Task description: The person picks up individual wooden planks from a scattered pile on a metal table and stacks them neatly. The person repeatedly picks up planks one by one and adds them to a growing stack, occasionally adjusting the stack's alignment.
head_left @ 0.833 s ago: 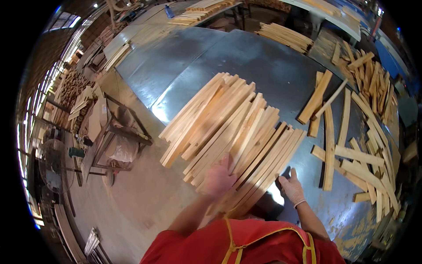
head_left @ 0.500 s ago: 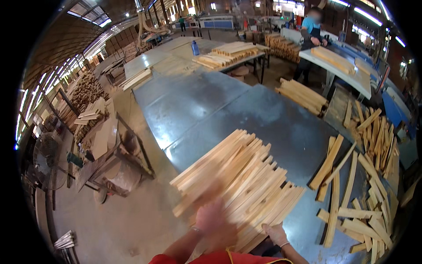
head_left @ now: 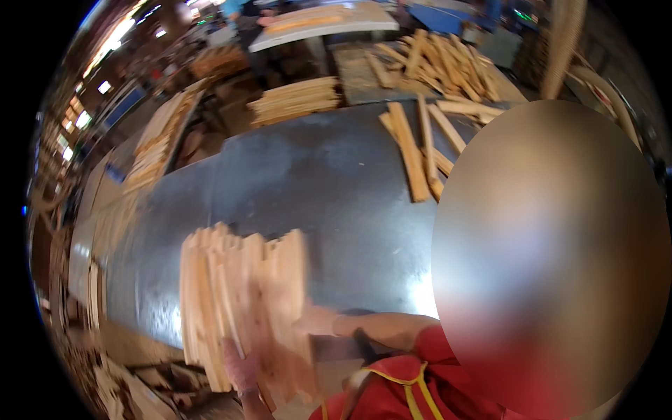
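Note:
A row of pale wooden strips [head_left: 241,280] lies side by side on the dark metal tabletop [head_left: 315,175], their far ends uneven. My left hand [head_left: 241,365] rests on the near part of these strips, its fingers stretched out along the wood. Against the right-hand edge of the row is my right hand [head_left: 318,320], its arm reaching in from the right. Motion smears its fingers, so their grip does not show.
Loose wood offcuts [head_left: 409,154] lie at the table's far right, with a heap of more pieces [head_left: 448,63] behind. Stacked strips [head_left: 297,98] stand beyond the far edge. A co-worker is partly visible by a white-topped table [head_left: 329,24]. A large blurred patch hides the right side.
The view has swung right, so the strips now appear further left and more upright in it. My left hand, blurred over the strips before, now lies on them; my right stays at their right edge.

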Available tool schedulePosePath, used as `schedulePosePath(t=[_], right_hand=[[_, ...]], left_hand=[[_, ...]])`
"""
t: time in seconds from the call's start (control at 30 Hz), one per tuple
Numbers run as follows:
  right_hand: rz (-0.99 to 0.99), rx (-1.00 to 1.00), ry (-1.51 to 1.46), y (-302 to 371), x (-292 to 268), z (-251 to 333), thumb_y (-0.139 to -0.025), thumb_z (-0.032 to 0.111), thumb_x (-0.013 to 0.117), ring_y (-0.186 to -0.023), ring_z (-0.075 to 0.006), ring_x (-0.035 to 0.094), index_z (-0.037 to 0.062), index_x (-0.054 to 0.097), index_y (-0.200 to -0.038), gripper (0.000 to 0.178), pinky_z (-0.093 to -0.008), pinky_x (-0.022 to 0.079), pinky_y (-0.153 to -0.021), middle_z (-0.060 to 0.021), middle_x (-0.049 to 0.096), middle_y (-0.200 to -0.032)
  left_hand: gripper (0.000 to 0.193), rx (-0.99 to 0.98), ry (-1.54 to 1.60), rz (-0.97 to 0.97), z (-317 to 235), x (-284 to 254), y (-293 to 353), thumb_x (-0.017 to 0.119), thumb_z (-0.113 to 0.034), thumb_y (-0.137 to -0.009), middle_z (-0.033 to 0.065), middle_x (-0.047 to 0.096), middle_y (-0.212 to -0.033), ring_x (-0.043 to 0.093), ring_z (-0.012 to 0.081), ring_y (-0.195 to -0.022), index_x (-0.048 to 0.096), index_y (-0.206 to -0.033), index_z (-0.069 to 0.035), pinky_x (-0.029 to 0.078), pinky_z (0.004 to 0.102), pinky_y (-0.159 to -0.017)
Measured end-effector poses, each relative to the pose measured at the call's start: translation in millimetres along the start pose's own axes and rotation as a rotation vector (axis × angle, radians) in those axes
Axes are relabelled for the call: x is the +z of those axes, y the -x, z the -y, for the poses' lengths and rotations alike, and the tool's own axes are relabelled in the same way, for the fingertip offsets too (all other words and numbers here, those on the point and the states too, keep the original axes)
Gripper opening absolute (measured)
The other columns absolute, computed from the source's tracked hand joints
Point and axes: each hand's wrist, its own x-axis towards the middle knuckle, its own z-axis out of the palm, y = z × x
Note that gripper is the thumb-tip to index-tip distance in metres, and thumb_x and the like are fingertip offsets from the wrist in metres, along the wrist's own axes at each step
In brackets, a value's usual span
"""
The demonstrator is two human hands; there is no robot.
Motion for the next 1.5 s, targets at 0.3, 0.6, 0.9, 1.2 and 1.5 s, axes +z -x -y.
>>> schedulePosePath(t=[0.3, 0.6, 0.9, 1.2, 1.5], right_hand=[[-0.537, -0.098, 0.024, 108.0, -215.6, -33.5, -0.092, 0.036, 0.068, -0.120, -0.0428, 0.068, 0.0033, 0.061, -0.136, 0.056, -0.0484, 0.053, -0.104, -0.0242, 0.068, -0.135], [-1.051, 0.487, 0.123, 136.9, -446.3, -250.8, -0.091, 0.048, 0.067, -0.127, -0.0430, 0.065, 0.0041, 0.053, -0.152, 0.076, -0.0501, 0.051, -0.110, -0.0280, 0.068, -0.136], [-0.867, 0.658, -0.047, 85.1, -465.3, -252.7, -0.089, 0.034, 0.069, -0.132, -0.0455, 0.061, 0.0073, 0.041, -0.162, 0.083, -0.0467, 0.049, -0.113, -0.0262, 0.063, -0.144], [-0.567, 0.013, -0.211, 183.3, -288.4, -159.0, -0.086, 0.039, 0.075, -0.130, -0.0481, 0.060, 0.0050, 0.056, -0.148, 0.074, -0.0498, 0.049, -0.113, -0.0305, 0.061, -0.144], [-0.819, 0.414, 0.305, 113.6, -352.8, -174.5, -0.090, 0.027, 0.070, -0.117, -0.0448, 0.070, 0.0041, 0.059, -0.132, 0.050, -0.0531, 0.056, -0.102, -0.0251, 0.073, -0.119]], left_hand=[[0.094, -0.110, -0.253, 0.127, -85.6, -29.5, -24.0, 0.081, -0.025, -0.085, 0.0279, 0.045, -0.164, 0.045, 0.0422, -0.151, 0.038, -0.165, -0.002, 0.040, 0.0451, -0.124], [0.081, 0.326, 0.246, 0.330, -368.2, 74.2, -91.4, 0.085, -0.023, -0.085, 0.0232, 0.054, -0.159, 0.046, 0.0403, -0.151, 0.053, -0.156, -0.002, 0.037, 0.0496, -0.126], [0.059, 0.049, 0.633, 0.780, -609.5, 227.3, -180.8, 0.073, -0.027, -0.093, 0.0154, 0.071, -0.128, 0.070, 0.0295, -0.111, 0.060, -0.142, 0.003, 0.055, 0.0390, -0.098], [0.052, -0.186, 1.133, 0.933, -522.8, 138.6, -51.0, 0.074, -0.014, -0.094, 0.0009, 0.071, -0.113, 0.068, 0.0133, -0.103, 0.063, -0.143, -0.005, 0.058, 0.0320, -0.088], [0.046, -0.320, 1.079, 1.024, -403.4, 76.0, 17.7, 0.080, -0.019, -0.089, 0.0096, 0.073, -0.118, 0.072, 0.0179, -0.084, 0.066, -0.131, -0.002, 0.061, 0.0338, -0.075]])
